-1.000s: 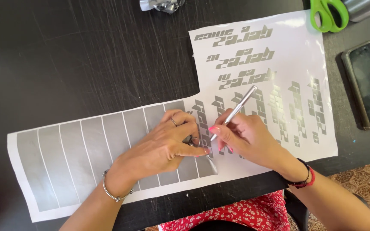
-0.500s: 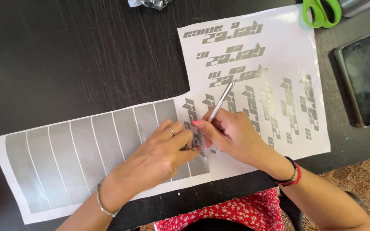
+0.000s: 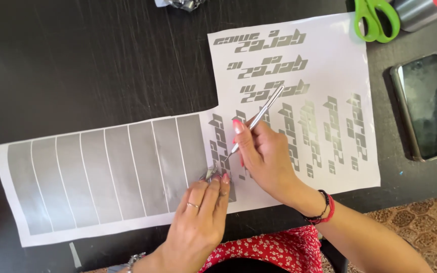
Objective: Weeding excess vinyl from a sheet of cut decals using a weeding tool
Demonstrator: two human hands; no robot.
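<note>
Weeding silver vinyl from its white backing sheet

The right hand (image 3: 266, 154) grips the weeding tool (image 3: 256, 121) pen-style, tip at 7 o'clock; the left hand (image 3: 201, 222) pinches a lifted vinyl scrap (image 3: 211, 173). The vinyl sheet (image 3: 330, 60) lies flat on the worktop (image 3: 77, 60). Recommended: keep the tip shallow, peel low and slowly.

bare dark table (image 3: 77, 65) left, phone (image 3: 426, 106), scissors (image 3: 376, 17) right

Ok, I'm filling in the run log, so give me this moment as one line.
right hand: holds weeding tool | left hand: pinches silver scrap | silver vinyl sheet flat on dark table
</note>
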